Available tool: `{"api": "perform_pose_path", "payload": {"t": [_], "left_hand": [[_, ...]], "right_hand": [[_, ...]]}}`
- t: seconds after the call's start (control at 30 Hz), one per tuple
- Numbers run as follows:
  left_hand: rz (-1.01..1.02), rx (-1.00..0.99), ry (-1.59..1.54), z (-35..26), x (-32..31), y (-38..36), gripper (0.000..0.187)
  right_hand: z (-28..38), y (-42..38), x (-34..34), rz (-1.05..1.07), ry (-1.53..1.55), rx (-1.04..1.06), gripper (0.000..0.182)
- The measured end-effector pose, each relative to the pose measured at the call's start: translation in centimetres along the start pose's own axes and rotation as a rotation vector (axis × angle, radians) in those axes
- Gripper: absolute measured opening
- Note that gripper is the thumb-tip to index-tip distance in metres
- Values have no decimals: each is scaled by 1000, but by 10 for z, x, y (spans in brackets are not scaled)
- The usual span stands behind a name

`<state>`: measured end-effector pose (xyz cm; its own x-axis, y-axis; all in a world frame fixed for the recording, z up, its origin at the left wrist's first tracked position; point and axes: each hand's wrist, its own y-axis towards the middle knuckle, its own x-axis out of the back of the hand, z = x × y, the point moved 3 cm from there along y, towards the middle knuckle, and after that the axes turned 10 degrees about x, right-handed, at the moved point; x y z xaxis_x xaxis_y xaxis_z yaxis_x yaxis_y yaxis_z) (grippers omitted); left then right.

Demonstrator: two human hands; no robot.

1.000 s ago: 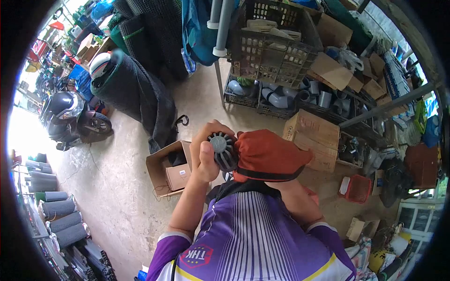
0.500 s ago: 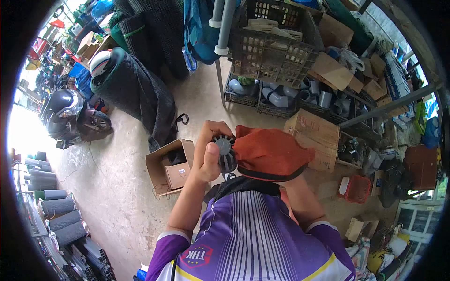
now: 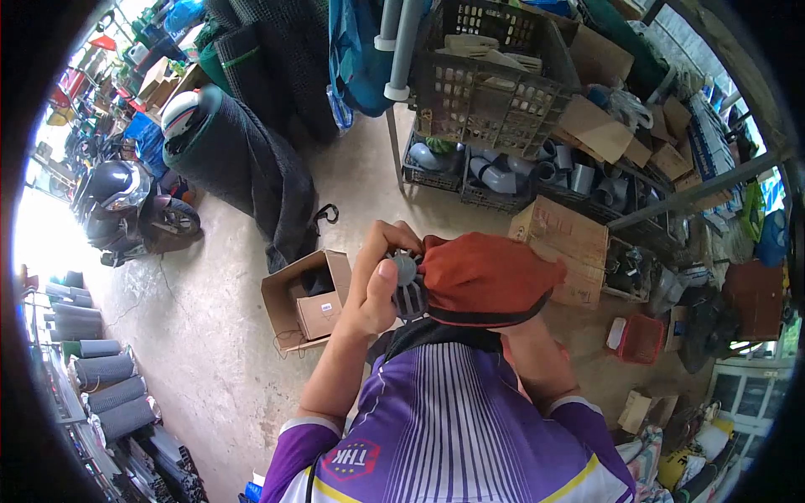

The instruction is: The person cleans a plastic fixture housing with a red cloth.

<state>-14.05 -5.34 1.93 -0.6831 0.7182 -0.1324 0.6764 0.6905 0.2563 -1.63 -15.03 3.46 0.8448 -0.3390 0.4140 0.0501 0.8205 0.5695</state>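
I'm gripping the finned cap (image 3: 407, 283) in my left hand (image 3: 376, 277) above the box (image 3: 303, 302); my right hand is hidden, so I cannot tell its state.

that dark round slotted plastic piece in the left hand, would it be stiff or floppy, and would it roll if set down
The dark round slotted plastic piece probably is stiff: its ribs hold shape under the left hand. It looks light, since only fingers and thumb carry it. Being round, it might roll on edge across the concrete floor, though laid flat it likely stays.
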Motion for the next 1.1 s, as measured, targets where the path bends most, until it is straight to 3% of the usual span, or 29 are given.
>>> {"api": "perform_pose_path", "payload": {"t": [0.1, 0.2, 0.4, 0.5, 0.6, 0.67, 0.8, 0.9, 1.0, 1.03, 1.1], "left_hand": [[1, -21, 55, 0, 6, 0, 49], [-24, -13, 69, -2, 6, 1, 46], [-133, 42, -23, 1, 13, 1, 48], [-130, 70, -21, -4, 15, 3, 50], [-140, 105, -101, 1, 12, 3, 50], [-114, 94, -96, 2, 5, 3, 51], [-102, 86, -117, 0, 4, 0, 48], [-132, 53, -76, -8, 10, 6, 50], [-128, 41, 19, -11, 14, 8, 51], [-106, 50, 19, -7, 13, 8, 51], [-101, 32, 65, -5, 9, 7, 53]], "right_hand": [[-5, -5, 0, 80, -21, -2, 47], [-4, -5, -2, 158, -12, -111, 49], [-3, -2, -17, 361, -331, -42, 41], [-3, -11, -22, 116, -271, 149, 36], [4, -5, -15, 181, -401, 148, 33], [9, 6, -7, 249, -251, -9, 33], [8, 4, -9, 101, -274, 78, 36], [7, 23, -10, 433, -211, 87, 37], [-1, -6, -20, 214, -218, -70, 35], [-1, -8, -15, 118, -200, 89, 38], [-2, -4, -10, 213, -272, 116, 40]]}}
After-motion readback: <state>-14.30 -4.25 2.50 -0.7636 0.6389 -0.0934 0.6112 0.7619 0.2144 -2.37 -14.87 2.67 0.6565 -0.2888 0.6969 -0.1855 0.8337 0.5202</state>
